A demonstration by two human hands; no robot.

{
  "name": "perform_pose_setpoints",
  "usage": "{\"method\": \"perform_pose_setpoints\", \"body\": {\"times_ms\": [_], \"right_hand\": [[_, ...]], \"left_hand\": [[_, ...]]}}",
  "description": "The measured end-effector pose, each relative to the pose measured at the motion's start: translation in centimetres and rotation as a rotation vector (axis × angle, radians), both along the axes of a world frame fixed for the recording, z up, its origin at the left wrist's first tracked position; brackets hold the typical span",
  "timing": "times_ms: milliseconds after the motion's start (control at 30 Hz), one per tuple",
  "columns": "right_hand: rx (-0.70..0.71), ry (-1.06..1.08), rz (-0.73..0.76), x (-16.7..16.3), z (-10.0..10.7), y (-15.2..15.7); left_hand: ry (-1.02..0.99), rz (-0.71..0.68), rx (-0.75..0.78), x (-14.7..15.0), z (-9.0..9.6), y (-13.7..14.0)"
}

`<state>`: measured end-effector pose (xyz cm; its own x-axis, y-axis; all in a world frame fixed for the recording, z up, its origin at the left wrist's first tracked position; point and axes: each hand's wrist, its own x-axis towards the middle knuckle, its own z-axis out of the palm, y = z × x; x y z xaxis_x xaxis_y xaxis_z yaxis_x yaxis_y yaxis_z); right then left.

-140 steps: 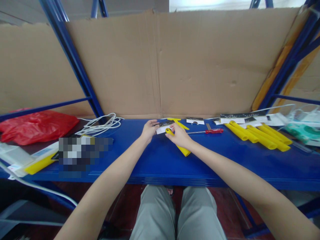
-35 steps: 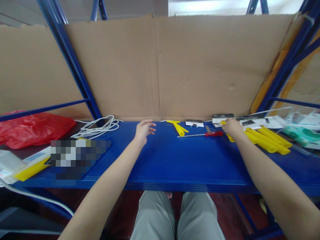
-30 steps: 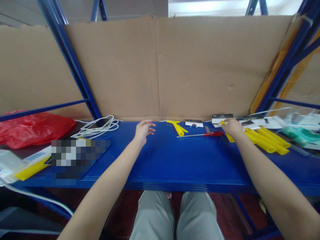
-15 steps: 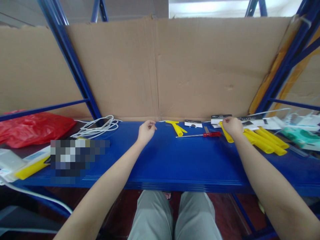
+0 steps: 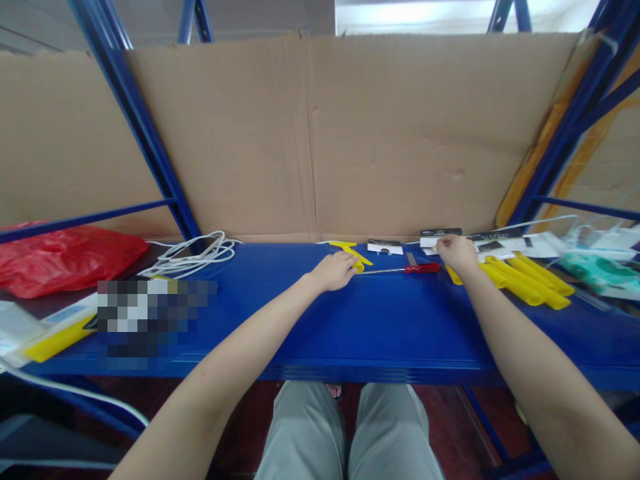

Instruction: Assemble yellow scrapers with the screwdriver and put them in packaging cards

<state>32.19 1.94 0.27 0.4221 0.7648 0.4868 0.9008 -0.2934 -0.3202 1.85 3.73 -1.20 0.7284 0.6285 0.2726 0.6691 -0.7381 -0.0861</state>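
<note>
My left hand [image 5: 336, 270] is at the lower end of a yellow T-shaped piece [image 5: 345, 246], its fingers curled onto it and partly covering it. A red-handled screwdriver [image 5: 423, 268] lies just to the right, its shaft pointing toward that hand. Farther right, my right hand [image 5: 457, 253] is closed, fingertips bent down by a black-and-white card [image 5: 434, 233]. A yellow tube [image 5: 453, 275] shows partly beneath it; what the fingers hold, if anything, is hidden. Several yellow tubes [image 5: 533, 283] lie side by side beyond this hand.
Cardboard [image 5: 225, 133] walls the back of the blue shelf [image 5: 350, 333]. Coiled white cable [image 5: 200, 253], a red plastic bag [image 5: 70, 257] and a blurred-out patch are on the left. A green-and-white packet [image 5: 595, 270] lies at far right, and blue posts [image 5: 135, 120] stand at both sides.
My left hand has moved right, from over bare shelf to the yellow T-shaped piece. The right hand stays closed in nearly the same place, shifted slightly left.
</note>
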Motion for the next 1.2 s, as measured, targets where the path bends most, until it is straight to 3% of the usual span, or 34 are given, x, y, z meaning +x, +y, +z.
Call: {"method": "perform_pose_setpoints", "body": {"times_ms": [333, 600, 933, 1200], "right_hand": [[-0.010, 0.004, 0.037, -0.2, -0.1, 0.1], [-0.024, 0.006, 0.182, -0.5, 0.2, 0.4], [-0.265, -0.076, 0.500, -3.5, -0.1, 0.2], [-0.350, 0.001, 0.538, -4.1, -1.0, 0.5]], "left_hand": [[-0.012, 0.194, -0.181, 2.1, -0.2, 1.1], [-0.064, 0.273, -0.107, 1.6, 0.3, 0.4], [-0.072, 0.373, -0.063, -3.1, 0.2, 0.1], [-0.392, 0.378, -0.092, -5.2, -1.0, 0.7]]}}
